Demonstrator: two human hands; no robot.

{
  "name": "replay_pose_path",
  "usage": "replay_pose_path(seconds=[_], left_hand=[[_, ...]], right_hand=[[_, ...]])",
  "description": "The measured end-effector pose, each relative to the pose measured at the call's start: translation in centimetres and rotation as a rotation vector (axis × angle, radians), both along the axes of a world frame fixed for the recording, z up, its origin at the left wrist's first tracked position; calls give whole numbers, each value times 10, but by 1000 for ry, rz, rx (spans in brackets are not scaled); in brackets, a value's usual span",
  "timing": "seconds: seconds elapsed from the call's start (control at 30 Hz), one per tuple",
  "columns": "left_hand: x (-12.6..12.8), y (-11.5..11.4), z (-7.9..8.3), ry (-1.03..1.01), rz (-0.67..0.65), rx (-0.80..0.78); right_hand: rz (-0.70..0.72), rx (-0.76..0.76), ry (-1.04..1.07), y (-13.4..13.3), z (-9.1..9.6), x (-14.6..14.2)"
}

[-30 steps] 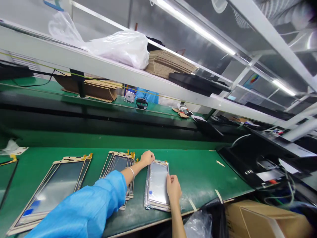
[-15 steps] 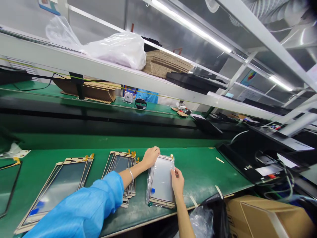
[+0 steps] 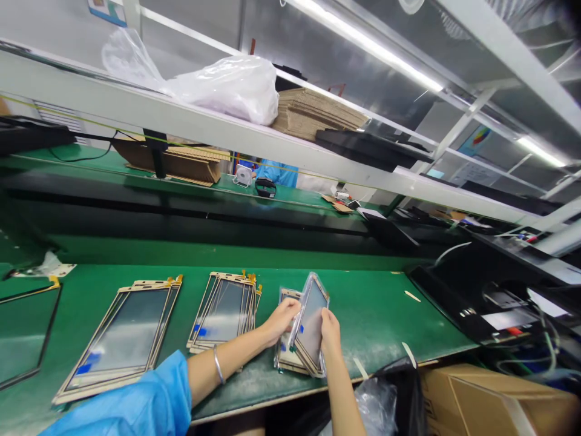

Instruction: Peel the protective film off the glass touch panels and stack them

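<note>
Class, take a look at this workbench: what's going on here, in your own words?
A person in a blue sleeve holds a thin framed panel in both hands, left hand on one long edge, right hand on the other. The panel is tilted up above a small stack on the green bench. A middle stack and a larger stack lie further left.

A long white shelf (image 3: 181, 124) crosses the room. On it lie a white plastic bag (image 3: 227, 88), a stack of cardboard sheets (image 3: 313, 112) just right of the bag, and black trays (image 3: 367, 148) further right. Above the shelf, tube lights (image 3: 363, 45) glow on a grey ceiling. Below the shelf stretches a green bench (image 3: 385, 303). Behind it, a second green bench (image 3: 91, 163) carries more cardboard (image 3: 181, 162). Below the shelf's right end sits a brown box (image 3: 490, 399).
</note>
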State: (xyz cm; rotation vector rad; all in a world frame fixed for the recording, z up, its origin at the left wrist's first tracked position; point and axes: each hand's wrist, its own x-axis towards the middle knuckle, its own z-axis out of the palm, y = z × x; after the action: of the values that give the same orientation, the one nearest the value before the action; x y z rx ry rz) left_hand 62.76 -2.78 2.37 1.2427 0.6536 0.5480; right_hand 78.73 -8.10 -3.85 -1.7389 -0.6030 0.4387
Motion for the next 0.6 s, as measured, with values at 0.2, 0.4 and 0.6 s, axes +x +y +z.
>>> replay_pose_path(seconds=[0.2, 0.4, 0.6], left_hand=[[27, -10, 12, -27, 4, -69], [56, -6, 28, 69, -168, -23], [69, 3, 32, 170, -212, 119]], right_hand=[[127, -44, -78, -24, 18, -30], [248, -113, -83, -53, 72, -9], [407, -212, -24, -60, 112, 6]])
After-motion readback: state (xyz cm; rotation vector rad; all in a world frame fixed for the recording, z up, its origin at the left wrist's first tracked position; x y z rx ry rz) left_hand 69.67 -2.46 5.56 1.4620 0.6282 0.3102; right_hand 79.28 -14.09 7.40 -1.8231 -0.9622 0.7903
